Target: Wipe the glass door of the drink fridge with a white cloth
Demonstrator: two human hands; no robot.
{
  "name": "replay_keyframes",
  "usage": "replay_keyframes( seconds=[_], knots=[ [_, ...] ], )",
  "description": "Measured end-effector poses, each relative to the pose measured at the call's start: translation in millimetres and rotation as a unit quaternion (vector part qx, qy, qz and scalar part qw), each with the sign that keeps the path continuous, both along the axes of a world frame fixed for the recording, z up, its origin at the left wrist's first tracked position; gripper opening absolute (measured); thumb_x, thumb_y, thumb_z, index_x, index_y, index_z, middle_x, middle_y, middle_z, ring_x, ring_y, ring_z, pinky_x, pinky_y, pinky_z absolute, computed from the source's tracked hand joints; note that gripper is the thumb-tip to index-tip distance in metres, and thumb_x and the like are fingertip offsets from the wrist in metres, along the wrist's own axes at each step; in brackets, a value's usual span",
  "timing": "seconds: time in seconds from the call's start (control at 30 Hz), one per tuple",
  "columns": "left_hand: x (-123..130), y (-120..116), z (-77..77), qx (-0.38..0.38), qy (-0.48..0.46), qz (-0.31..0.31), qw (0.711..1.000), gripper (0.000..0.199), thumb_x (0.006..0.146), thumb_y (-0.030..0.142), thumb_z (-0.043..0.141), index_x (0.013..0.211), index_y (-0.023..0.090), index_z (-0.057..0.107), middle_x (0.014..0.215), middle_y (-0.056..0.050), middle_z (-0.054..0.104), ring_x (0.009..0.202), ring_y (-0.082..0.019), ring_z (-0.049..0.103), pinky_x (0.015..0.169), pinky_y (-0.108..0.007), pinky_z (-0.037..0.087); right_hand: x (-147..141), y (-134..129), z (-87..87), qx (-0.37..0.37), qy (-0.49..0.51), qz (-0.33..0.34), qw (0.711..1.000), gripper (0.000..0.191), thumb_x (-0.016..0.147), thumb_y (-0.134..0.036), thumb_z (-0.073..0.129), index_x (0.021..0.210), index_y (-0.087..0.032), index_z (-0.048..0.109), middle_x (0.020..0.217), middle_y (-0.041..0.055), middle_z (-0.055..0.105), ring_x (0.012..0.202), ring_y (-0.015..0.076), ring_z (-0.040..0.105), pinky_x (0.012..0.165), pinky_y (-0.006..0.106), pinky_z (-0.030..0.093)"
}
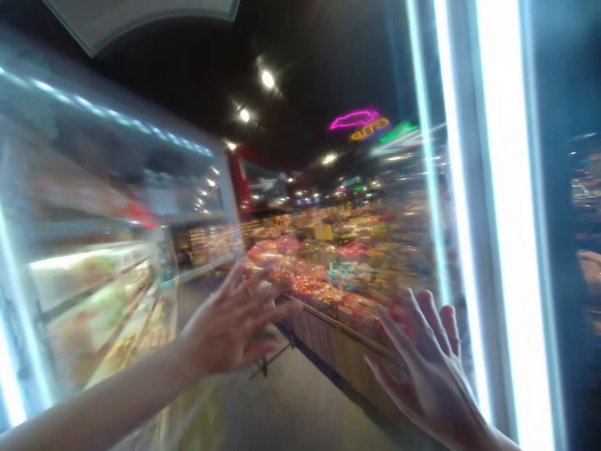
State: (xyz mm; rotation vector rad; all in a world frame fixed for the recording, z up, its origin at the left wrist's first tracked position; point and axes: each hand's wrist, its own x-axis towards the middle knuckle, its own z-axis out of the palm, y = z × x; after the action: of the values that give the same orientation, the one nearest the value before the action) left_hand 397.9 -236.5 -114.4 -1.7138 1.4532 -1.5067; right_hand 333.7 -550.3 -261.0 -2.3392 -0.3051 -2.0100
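Note:
Both hands are raised in front of me with nothing in them. My left hand [230, 326] reaches in from the lower left, its fingers spread and blurred by motion. My right hand [425, 366] comes up from the lower right, fingers stretched out and apart. Just to the right of that hand runs a bright white light strip [507, 188]. Past both hands stretches a long display [323, 275] heaped with colourful small goods, too smeared to name. Whether either hand touches anything, I cannot tell.
A lit glass-fronted case with shelves [107, 275] of blurred goods stands at the left. The display's wood-panelled base [323, 338] borders the floor [291, 407]. Thin dark legs [265, 366] stand on the floor ahead. Neon signs [354, 119] and ceiling lamps hang overhead.

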Motion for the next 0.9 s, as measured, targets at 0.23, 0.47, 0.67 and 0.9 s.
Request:
replay_keyframes(
  seconds=[0.23,0.47,0.67,0.9],
  knots=[
    [-8,-30,-34.8,-0.075,0.016,0.013,0.997,0.081,0.095,0.061,0.054,0.164,0.026,0.028,0.175,-0.003,0.021,0.164,-0.030,0.005,0.133,-0.057,0.000,5,16,3.6,0.022,-0.017,-0.022,0.999,0.086,0.096,-0.037,0.063,0.168,-0.032,0.016,0.176,0.0086,0.008,0.160,0.0449,0.011,0.122,0.079,0.019],
    [-8,-39,-15.8,-0.074,0.025,-0.003,0.997,0.076,0.097,0.056,0.055,0.163,0.030,0.029,0.173,-0.001,0.026,0.163,-0.028,0.010,0.134,-0.055,0.001,9,23,7.5,0.017,-0.026,-0.036,0.999,0.087,0.096,-0.040,0.062,0.168,-0.031,0.014,0.176,0.0080,0.005,0.160,0.0448,0.011,0.122,0.079,0.020],
    [-12,-57,-73.4,-0.024,0.018,-0.010,1.000,0.080,0.097,0.063,0.048,0.163,0.021,0.032,0.175,-0.004,0.019,0.164,-0.029,0.002,0.134,-0.052,-0.001,8,21,5.6,0.022,-0.015,-0.041,0.999,0.082,0.097,-0.038,0.060,0.168,-0.033,0.018,0.175,0.0089,0.017,0.160,0.0441,0.014,0.122,0.080,0.018],
    [-7,-31,-27.8,-0.141,0.030,0.020,0.989,0.081,0.098,0.053,0.055,0.166,0.029,0.017,0.176,-0.004,0.012,0.164,-0.029,0.001,0.133,-0.058,0.002,8,15,4.8,0.010,-0.012,-0.021,1.000,0.084,0.099,-0.035,0.059,0.168,-0.033,0.012,0.177,0.0063,0.004,0.161,0.0429,0.007,0.123,0.078,0.017]
  ],
)
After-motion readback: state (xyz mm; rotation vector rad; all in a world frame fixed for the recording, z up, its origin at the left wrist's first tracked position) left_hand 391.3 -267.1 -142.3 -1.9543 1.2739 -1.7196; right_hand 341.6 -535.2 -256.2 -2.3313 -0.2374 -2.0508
